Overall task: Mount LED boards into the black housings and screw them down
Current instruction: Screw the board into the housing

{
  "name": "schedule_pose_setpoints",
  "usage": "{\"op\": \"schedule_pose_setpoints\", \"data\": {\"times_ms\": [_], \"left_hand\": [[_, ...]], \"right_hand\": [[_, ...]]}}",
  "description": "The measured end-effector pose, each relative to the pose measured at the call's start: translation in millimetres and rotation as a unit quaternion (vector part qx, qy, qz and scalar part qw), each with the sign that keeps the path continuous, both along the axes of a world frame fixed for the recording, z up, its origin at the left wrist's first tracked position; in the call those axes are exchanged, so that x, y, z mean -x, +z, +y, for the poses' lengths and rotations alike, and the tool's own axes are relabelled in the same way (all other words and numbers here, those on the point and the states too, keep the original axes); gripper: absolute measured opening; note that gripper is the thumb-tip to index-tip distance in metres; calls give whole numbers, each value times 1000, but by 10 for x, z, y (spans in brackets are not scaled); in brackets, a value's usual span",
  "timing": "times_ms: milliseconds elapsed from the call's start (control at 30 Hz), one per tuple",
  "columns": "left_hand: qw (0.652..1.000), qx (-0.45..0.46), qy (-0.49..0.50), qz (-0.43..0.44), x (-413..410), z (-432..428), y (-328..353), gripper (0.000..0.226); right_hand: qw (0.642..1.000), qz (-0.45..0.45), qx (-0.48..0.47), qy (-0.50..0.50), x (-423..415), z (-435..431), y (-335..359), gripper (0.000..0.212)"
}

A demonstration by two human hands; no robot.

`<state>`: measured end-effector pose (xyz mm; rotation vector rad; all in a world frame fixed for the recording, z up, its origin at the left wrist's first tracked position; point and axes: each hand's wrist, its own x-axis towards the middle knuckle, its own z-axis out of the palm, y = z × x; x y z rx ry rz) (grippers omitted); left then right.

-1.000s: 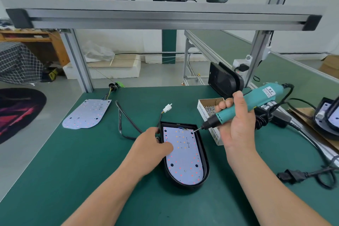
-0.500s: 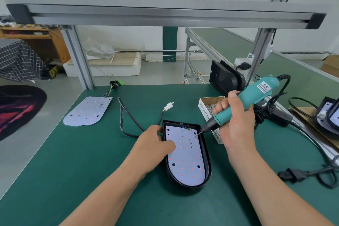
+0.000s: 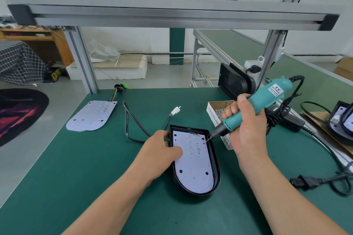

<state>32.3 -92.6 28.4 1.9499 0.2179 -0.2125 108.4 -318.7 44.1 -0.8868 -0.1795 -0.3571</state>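
A black housing (image 3: 215, 160) lies on the green mat in front of me, with a white LED board (image 3: 193, 164) seated inside it. My left hand (image 3: 161, 153) holds the housing's left edge, thumb pressing on the board. My right hand (image 3: 246, 126) grips a teal electric screwdriver (image 3: 267, 101); its bit tip touches the board's upper right corner. A small cardboard box of screws (image 3: 216, 109) stands just right of the housing, partly hidden by my right hand.
A spare LED board (image 3: 91, 115) with wires lies at the far left. The housing's black cable and white connector (image 3: 175, 110) trail behind it. More black housings sit at the back (image 3: 234, 82) and right edge (image 3: 342, 122). A loose power plug (image 3: 303, 182) lies at right.
The screwdriver tip has come down from above the board to its upper right corner. My left hand stays on the housing.
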Motion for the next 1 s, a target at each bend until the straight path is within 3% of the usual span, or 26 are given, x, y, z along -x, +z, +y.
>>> {"op": "schedule_pose_setpoints", "data": {"times_ms": [600, 1000], "left_hand": [[1000, 1, -2, 0, -13, 0, -20, 50], [1000, -16, -4, 6, -6, 12, -8, 50]], "right_hand": [[991, -64, 116, 33, 131, 127, 74, 9], [994, -42, 87, 48, 116, 142, 90, 9]]}}
